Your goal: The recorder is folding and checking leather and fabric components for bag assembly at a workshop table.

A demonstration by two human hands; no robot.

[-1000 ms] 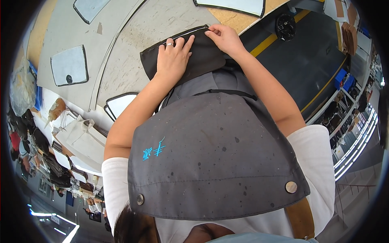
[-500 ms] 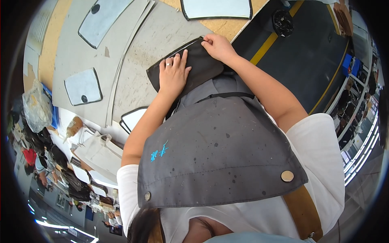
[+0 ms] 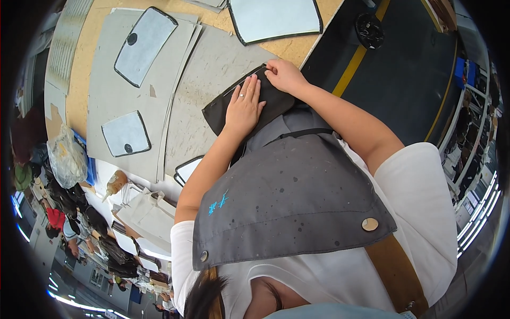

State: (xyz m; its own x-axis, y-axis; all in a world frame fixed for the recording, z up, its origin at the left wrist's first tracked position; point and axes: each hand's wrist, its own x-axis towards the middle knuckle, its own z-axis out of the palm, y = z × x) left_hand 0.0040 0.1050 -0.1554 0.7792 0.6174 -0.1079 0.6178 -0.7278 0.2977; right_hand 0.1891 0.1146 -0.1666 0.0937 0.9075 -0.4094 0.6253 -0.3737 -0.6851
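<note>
A black flat piece (image 3: 275, 102), like a leather panel or pouch with a pale line along its far edge, lies at the table's near edge against my grey apron (image 3: 297, 186). My left hand (image 3: 244, 109), a ring on one finger, rests flat on its left half with fingers stretched out. At the far right corner, my right hand (image 3: 288, 77) has fingers bent and pinches the piece's edge. Part of the near side is hidden by my left hand and forearm.
Grey board sheets (image 3: 204, 64) cover the table. White panels with black borders lie at the far left (image 3: 146, 48), left (image 3: 126, 135) and far edge (image 3: 276, 20). A tan squeeze bottle (image 3: 117, 182) and plastic bag (image 3: 66, 159) are left. A dark round bin (image 3: 369, 30) stands right.
The whole view has shifted, so the table sits lower and further right. My left hand has slid slightly right along the black piece, its fingers closer together. My right hand keeps its corner.
</note>
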